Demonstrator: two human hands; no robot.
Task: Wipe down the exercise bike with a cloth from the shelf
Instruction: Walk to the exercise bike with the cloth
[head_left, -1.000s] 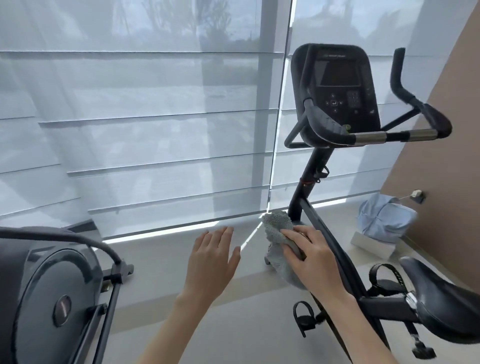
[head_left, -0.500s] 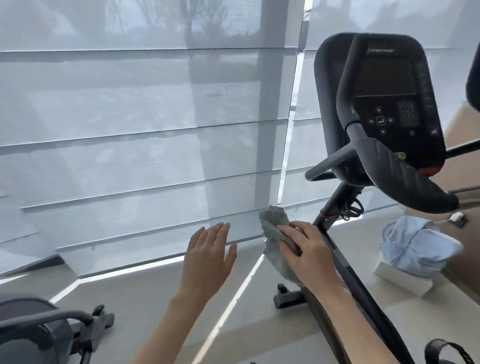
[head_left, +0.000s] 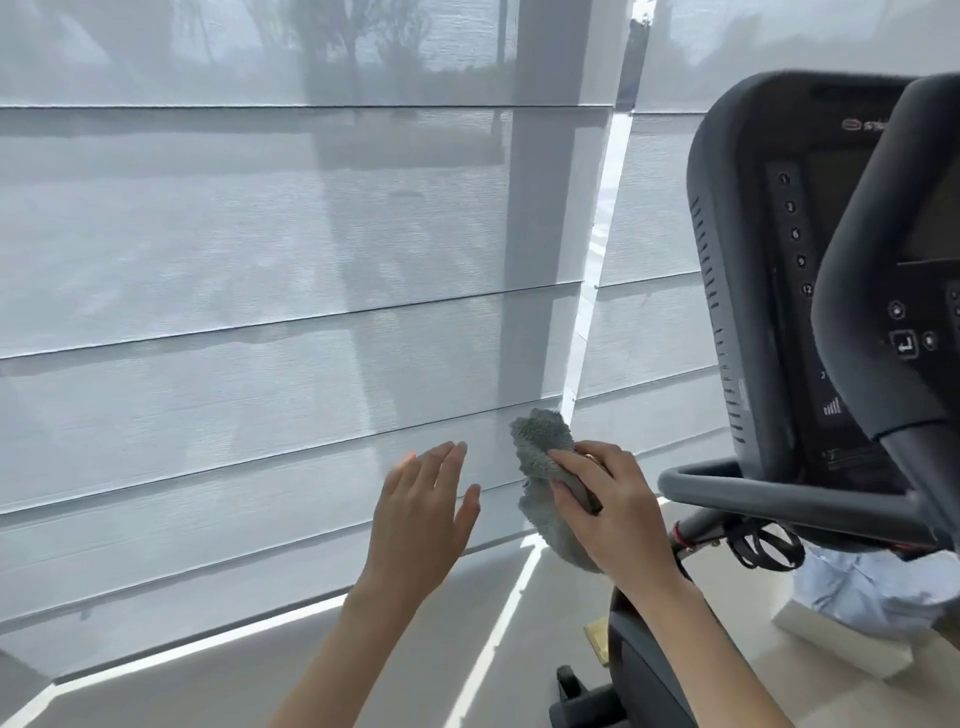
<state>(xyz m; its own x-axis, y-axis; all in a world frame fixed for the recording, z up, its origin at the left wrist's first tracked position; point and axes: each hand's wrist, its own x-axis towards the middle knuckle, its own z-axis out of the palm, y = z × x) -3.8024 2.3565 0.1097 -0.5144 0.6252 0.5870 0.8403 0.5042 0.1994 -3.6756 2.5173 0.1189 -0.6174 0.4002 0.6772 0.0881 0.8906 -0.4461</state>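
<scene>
Out beyond the left hand there is only the pale window blind (head_left: 260, 322), with a strip of light along the floor (head_left: 218, 670) under it. The left hand (head_left: 423, 514) hangs in the air with its fingers straight and close together and the thumb out. It is flat and relaxed, holds nothing and touches nothing.

Just to its right, and not touching it, is the grey cloth (head_left: 543, 447), the thing this job depends on. It is bunched up, with its top poking above the fingers and its tail drooping below the palm. The right hand (head_left: 621, 519) holds it with fingers curled over the top.

The exercise bike (head_left: 649, 654) has its dark post right under that wrist. The hand covers the point of contact, so I can't say whether the cloth is on the post or just off it. To the right of the right hand the handlebar (head_left: 779, 493) runs across, and the console (head_left: 769, 270) stands tall above it. Low on the far right, a blue fabric bundle (head_left: 872, 592) sits on a white box (head_left: 847, 649).

My read is that the cloth is fetched and the wiping is under way on the post. The next move calls for a firm stroke with the cloth along the post or up onto the handlebar, and the free hand could steady the bike.
</scene>
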